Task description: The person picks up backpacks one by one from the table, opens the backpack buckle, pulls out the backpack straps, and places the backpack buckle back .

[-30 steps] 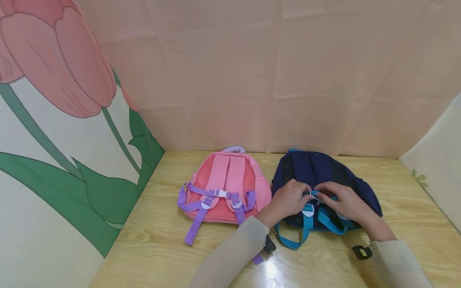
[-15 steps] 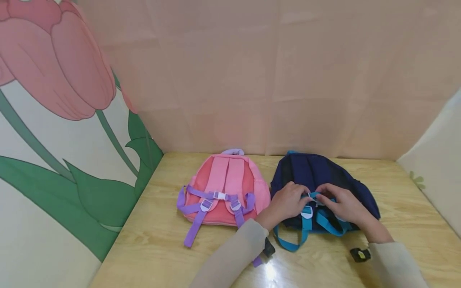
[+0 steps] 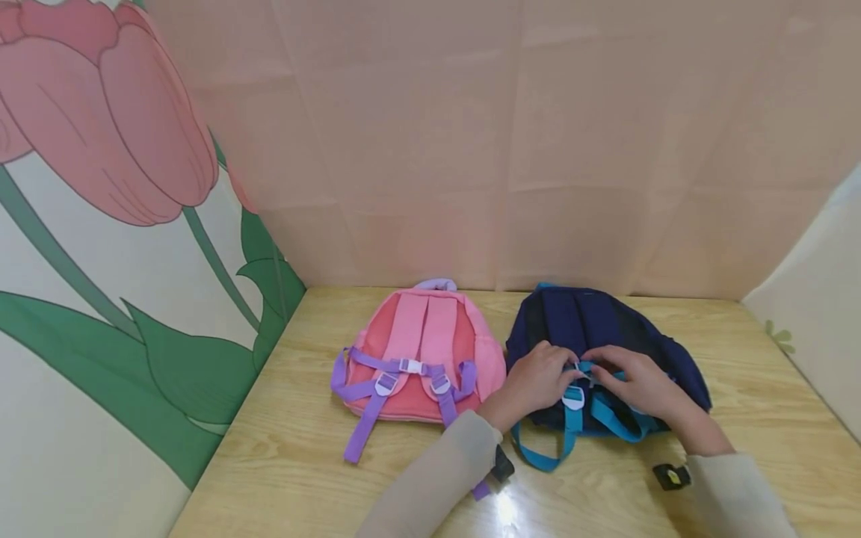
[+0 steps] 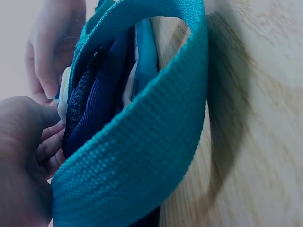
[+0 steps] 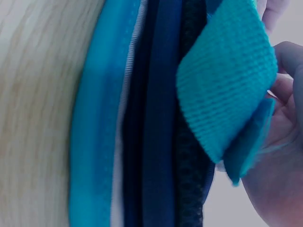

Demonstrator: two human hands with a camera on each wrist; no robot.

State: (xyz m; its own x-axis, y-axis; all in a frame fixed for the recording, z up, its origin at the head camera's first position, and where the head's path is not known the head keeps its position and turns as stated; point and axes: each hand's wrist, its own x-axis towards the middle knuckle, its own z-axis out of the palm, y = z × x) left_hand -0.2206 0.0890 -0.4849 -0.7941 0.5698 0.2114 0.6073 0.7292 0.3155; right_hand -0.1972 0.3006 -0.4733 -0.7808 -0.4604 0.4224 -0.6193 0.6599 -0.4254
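Observation:
A navy backpack (image 3: 602,314) lies with its shoulder straps up on the table. My left hand (image 3: 534,379) bends over its lower middle, thumb and fingers pinching a small pale buckle (image 3: 578,366) on the blue chest strap. Facing it, my right hand (image 3: 639,381) pinches the blue webbing beside the buckle. The fingertips of both hands nearly meet and hide most of the buckle. Below hangs a white strap adjuster (image 3: 574,397) with a looped turquoise strap (image 4: 137,127). In the right wrist view a folded turquoise strap end (image 5: 227,80) stands by the right hand.
Close on the left lies a pink backpack (image 3: 383,344), its purple chest strap joined by a white buckle (image 3: 412,367). Both bags rest on a wooden table (image 3: 282,448) before a pinkish backdrop (image 3: 403,149). A wall with a tulip picture (image 3: 155,134) borders the left.
My right fingertips have shifted slightly left toward the left hand at the buckle. Otherwise the hands and bags have hardly moved; the head view has shifted slightly.

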